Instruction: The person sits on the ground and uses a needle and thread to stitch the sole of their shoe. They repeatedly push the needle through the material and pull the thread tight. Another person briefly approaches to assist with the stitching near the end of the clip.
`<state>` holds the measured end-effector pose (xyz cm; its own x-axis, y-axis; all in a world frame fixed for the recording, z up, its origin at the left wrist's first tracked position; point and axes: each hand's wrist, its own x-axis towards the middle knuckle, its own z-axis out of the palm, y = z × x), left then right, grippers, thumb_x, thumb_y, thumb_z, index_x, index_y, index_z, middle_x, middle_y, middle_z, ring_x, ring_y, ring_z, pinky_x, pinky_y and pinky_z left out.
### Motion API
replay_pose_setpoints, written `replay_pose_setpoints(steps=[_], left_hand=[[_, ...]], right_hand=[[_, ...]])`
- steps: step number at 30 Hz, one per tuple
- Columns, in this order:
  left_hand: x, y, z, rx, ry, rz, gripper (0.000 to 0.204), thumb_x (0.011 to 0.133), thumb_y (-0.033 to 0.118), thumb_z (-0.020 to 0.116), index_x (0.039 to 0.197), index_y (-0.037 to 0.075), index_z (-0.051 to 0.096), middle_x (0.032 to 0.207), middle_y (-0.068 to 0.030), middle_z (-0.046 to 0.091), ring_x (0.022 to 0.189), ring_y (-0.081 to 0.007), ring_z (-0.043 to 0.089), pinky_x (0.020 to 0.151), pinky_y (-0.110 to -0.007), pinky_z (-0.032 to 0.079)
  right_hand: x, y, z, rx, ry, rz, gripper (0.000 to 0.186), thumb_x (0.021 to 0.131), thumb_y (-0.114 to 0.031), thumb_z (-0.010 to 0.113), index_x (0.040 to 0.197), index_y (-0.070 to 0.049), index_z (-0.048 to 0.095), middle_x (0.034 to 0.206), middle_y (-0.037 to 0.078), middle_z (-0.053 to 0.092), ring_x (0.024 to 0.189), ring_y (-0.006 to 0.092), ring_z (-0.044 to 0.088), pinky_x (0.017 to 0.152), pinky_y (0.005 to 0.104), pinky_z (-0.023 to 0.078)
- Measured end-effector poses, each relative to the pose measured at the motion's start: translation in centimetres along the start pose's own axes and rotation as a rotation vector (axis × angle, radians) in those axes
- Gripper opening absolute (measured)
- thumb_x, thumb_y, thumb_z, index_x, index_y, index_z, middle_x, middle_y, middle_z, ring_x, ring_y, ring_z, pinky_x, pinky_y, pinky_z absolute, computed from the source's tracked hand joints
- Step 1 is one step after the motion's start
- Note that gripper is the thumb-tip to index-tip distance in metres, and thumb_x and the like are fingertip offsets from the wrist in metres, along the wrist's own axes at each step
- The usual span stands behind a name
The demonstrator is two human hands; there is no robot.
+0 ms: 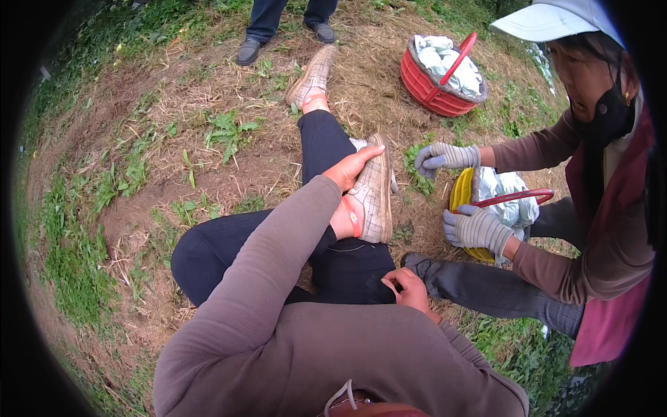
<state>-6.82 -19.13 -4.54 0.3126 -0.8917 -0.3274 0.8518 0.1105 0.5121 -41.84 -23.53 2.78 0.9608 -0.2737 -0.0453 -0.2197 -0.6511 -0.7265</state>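
I sit with my legs bent and stretched on the ground, in dark trousers. My left hand (353, 167) grips the toe end of a beige checked slip-on shoe (374, 198), worn on the foot crossed over my other leg. An orange sock edge (353, 217) shows at that ankle. My right hand (410, 288) is closed in a pinch beside the dark trouser leg (351, 274); what its fingers hold, if anything, is hidden. The other checked shoe (316, 75) points away on the outstretched leg.
At the right a person in a cap and striped gloves (479, 229) crouches by a yellow basket (467, 191) with pale bags. Farther off stand a red basket (424, 87) of pale bags and another person's dark shoes (249, 51). Dry grass and weeds (226, 132) cover the slope.
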Motion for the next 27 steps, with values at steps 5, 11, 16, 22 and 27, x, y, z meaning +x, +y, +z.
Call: replay_pose_setpoints(steps=[5,11,16,22,27], left_hand=[[0.0,-0.1,0.0,0.024,0.018,0.001,0.051,0.095,0.046,0.07,0.124,0.006,0.062,0.103,-0.0138,0.073,0.089,-0.0257,0.073,0.083,-0.043,0.06],[0.3,-0.1,0.2,-0.01,0.013,0.016,0.047,0.098,0.045,0.066,0.117,0.002,0.069,0.103,-0.0164,0.075,0.09,-0.0274,0.074,0.085,-0.043,0.061],[0.0,0.1,0.1,-0.028,0.004,-0.021,0.048,0.095,0.043,0.07,0.126,0.008,0.059,0.098,-0.0124,0.072,0.084,-0.026,0.072,0.079,-0.045,0.061],[-0.2,0.1,0.2,-0.019,0.016,-0.017,0.044,0.096,0.044,0.069,0.114,0.004,0.067,0.096,-0.013,0.075,0.081,-0.0256,0.074,0.079,-0.042,0.062],[-0.3,0.3,0.1,-0.034,0.0,-0.032,0.043,0.096,0.043,0.07,0.111,0.003,0.069,0.096,-0.0129,0.075,0.081,-0.0246,0.074,0.079,-0.041,0.062]], right_hand=[[0.8,0.1,0.2,0.06,-0.044,-0.012,0.016,0.086,-0.008,0.081,0.087,-0.003,0.066,0.08,0.008,0.062,0.066,0.0218,0.062,0.061,0.0327,0.05],[1.6,-0.1,0.6,0.135,-0.047,0.043,0.017,0.086,-0.008,0.081,0.086,-0.002,0.065,0.08,0.007,0.062,0.066,0.0195,0.061,0.061,0.0316,0.05],[3.3,-0.9,0.5,0.148,-0.02,-0.001,0.015,0.085,-0.006,0.08,0.086,-0.002,0.065,0.08,0.007,0.062,0.066,0.0189,0.062,0.061,0.031,0.049],[9.4,-1.4,-0.4,0.124,0.223,-0.176,0.018,0.086,0.0,0.074,0.104,0.0,0.07,0.103,0.013,0.067,0.083,0.0234,0.067,0.074,0.0313,0.055],[14.9,-1.1,-1.3,0.087,0.37,-0.21,0.03,0.09,-0.002,0.069,0.12,0.0,0.068,0.121,0.019,0.067,0.112,0.0331,0.066,0.098,0.0394,0.052]])
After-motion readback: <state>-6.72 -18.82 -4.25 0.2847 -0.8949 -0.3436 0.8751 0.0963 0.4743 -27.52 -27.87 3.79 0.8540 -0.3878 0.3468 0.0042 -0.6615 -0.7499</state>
